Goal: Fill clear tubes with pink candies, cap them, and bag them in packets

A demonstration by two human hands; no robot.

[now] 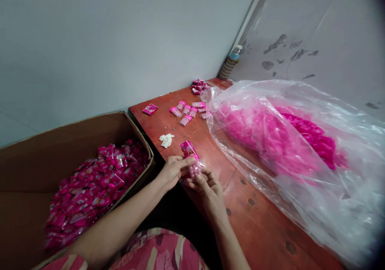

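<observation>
Pink glossy plastic packet of round beads [195, 169] is pinched by both hands [173, 173] [213, 190] at a red bench [261, 222]. Probably light and slippery, it is best held by its edges.

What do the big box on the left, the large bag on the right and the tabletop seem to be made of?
Box: matte brown cardboard, judging by its thin, slightly bowed walls and worn rim.
Bag: glossy clear plastic film, since it wrinkles, catches highlights and shows pink contents through.
Tabletop: probably wood or board, painted or stained reddish; dark knot-like spots hint at wood.
</observation>
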